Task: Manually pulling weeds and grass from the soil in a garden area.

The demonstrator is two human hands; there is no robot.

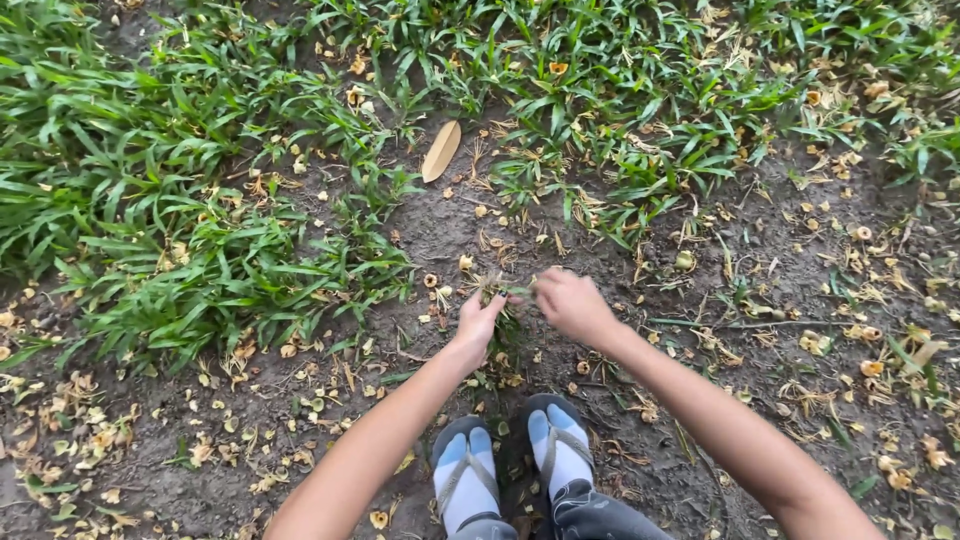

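Observation:
My left hand [478,322] reaches down to a small tuft of grass [497,289] in bare soil and its fingers close around the blades. My right hand [573,304] sits just to the right of the tuft, fingers curled in a loose fist at the top of the same blades. Both forearms stretch forward from the bottom of the view. My feet in blue and white sandals [512,462] stand on the dirt right below the hands.
Dense green grass [200,200] covers the left and the top of the view. A long dry tan leaf [441,151] lies on the soil ahead. Small yellow dried leaves and flowers [860,330] litter the dark earth on both sides.

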